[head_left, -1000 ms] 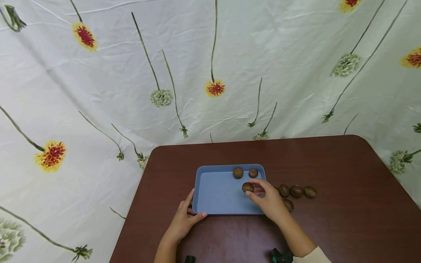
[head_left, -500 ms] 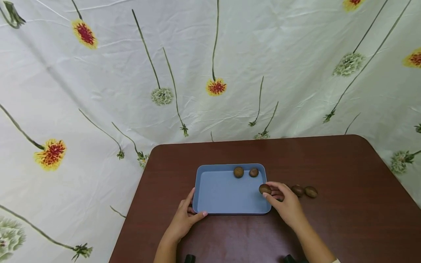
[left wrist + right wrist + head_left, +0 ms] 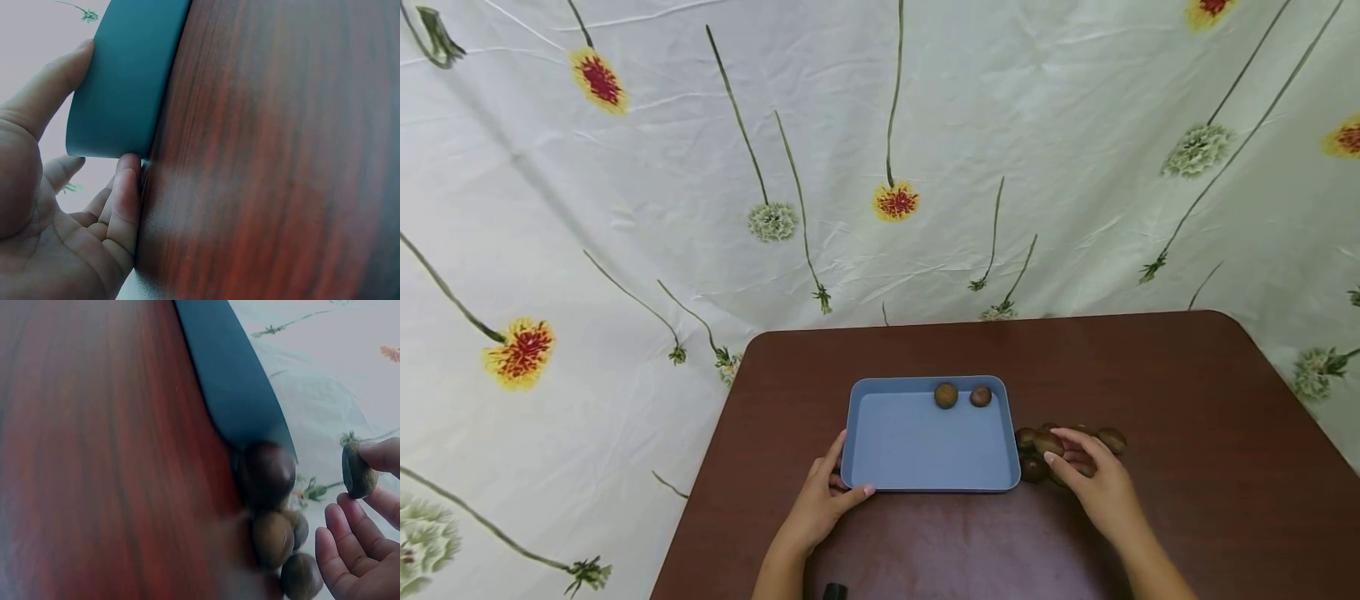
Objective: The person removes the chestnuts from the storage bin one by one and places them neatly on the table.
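A shallow blue tray (image 3: pixel 917 442) lies on the brown table, with two round brown fruits (image 3: pixel 946 395) near its far right corner. My left hand (image 3: pixel 816 500) grips the tray's near left corner, thumb along the front edge and fingers against the left side. Between thumb and fingertips, my right hand (image 3: pixel 1101 483) pinches a brown oval fruit (image 3: pixel 360 472), held above the group to the right of the tray. Several similar fruits (image 3: pixel 273 540) sit there close together, partly hidden by the right hand in the head view.
The dark wood table (image 3: pixel 1210 400) has rounded far corners. A white cloth (image 3: pixel 1075 125) printed with flowers hangs behind it. A small black object (image 3: pixel 835 591) shows at the bottom edge by the left wrist.
My right hand has carried its fruit rightward, from over the tray to over the fruits on the table. My left hand has stayed at the tray's corner.
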The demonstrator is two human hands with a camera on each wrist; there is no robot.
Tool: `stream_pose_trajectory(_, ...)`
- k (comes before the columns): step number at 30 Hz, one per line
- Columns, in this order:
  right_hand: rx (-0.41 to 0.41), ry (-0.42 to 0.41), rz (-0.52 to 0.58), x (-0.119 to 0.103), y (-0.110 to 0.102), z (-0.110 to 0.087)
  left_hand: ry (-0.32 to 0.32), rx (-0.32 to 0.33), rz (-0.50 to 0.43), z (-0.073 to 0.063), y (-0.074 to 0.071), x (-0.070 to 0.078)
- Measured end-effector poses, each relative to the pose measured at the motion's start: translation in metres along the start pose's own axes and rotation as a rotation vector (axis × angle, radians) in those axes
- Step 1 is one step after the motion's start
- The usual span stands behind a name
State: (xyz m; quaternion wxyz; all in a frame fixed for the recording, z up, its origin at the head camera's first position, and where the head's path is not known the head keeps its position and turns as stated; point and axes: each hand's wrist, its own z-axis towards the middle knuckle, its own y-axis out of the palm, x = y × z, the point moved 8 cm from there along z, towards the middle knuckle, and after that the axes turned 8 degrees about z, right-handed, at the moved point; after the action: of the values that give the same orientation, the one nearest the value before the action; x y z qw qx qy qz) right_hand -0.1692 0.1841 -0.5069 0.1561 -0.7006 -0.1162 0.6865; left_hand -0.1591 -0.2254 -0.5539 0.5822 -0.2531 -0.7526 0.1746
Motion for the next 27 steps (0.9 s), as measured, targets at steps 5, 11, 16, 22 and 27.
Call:
stream_pose_trajectory(5,0.004,0.032,-0.034,0.009,-0.010,-0.005,-0.009,0.003,-0.005,0.000,0.000,0.000)
stream_pose_trajectory(11,-0.008,0.064,-0.073,0.019,-0.021,-0.009,-0.011,0.008,-0.014,0.000,0.000,0.000)
stream_pose_trajectory(16,-0.044,0.103,-0.089,0.030,-0.026,-0.012,-0.014,0.007,-0.012,0.000,0.000,0.000)
stream_pose_trajectory(22,-0.055,0.129,-0.135,0.037,-0.029,-0.013,-0.020,0.006,-0.004,0.000,0.000,-0.001)
stream_pose_trajectory(27,-0.066,0.161,-0.152,0.043,-0.031,-0.014,-0.017,0.006,-0.005,0.000,0.000,0.000)
